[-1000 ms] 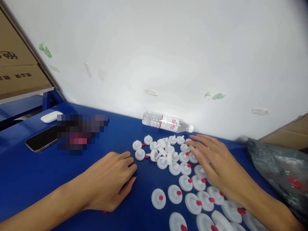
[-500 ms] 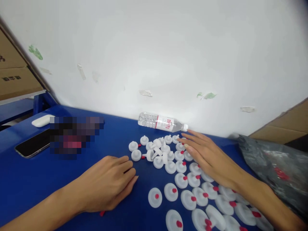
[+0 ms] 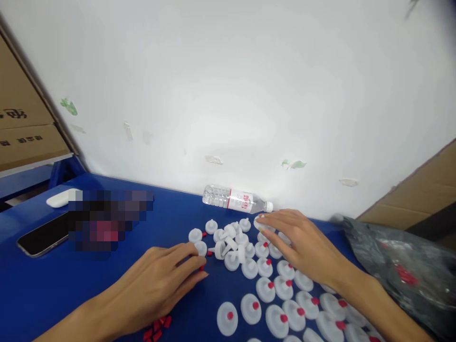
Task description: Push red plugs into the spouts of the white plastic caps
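Note:
My left hand (image 3: pixel 167 280) is above the blue table, fingers bent and pinched together, with a small red tip cap (image 3: pixel 202 269) showing between thumb and fingers. Its fingertips are beside a white round nozzle cap (image 3: pixel 201 249) without a red tip. Farther right, my right hand (image 3: pixel 302 240) reaches over the spread of caps, thumb and fingers closed on a white nozzle cap (image 3: pixel 259 223) near the bottle's neck. Under the left wrist lie several loose red tip caps (image 3: pixel 156 330). Many white nozzle caps with red tips (image 3: pixel 265 289) stand in rows below the right hand.
A clear water bottle (image 3: pixel 231 198) lies along the white wall. At left are a phone (image 3: pixel 42 235), a white oval case (image 3: pixel 64 197) and a blurred-out patch. A grey plastic bag (image 3: pixel 392 256) with red pieces lies at right; cardboard boxes (image 3: pixel 28 123) flank the table.
The view has tilted up, so everything sits lower. My left hand has moved toward the untipped caps, and a red tip cap now shows in its fingers. My right fingers have closed on a white cap.

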Demonstrator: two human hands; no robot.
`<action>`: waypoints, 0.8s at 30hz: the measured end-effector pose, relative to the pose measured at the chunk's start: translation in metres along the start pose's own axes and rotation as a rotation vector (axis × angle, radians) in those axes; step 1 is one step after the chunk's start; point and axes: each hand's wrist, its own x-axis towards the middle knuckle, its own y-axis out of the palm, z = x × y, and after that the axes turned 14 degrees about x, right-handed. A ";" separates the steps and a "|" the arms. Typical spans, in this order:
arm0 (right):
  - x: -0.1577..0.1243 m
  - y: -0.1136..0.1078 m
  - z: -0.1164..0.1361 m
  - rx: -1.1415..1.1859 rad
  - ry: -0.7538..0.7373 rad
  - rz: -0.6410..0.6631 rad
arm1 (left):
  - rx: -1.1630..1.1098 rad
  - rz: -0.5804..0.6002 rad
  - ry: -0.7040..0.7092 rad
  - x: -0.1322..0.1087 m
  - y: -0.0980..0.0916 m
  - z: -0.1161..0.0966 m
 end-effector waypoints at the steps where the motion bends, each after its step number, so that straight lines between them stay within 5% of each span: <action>1: -0.001 -0.003 0.006 0.008 -0.022 -0.049 | -0.002 -0.021 -0.012 0.000 0.000 -0.001; 4: -0.002 -0.005 0.029 0.044 -0.108 -0.127 | -0.025 -0.085 -0.049 -0.002 0.002 -0.003; 11: -0.007 0.015 0.072 -0.013 -0.270 -0.029 | -0.190 -0.219 -0.194 0.001 -0.001 -0.013; 18: -0.008 0.024 0.083 0.042 -0.228 0.013 | -0.357 -0.241 -0.312 0.003 -0.007 -0.026; 24: -0.011 0.029 0.081 0.094 -0.261 0.048 | -0.400 -0.202 -0.275 0.003 -0.008 -0.029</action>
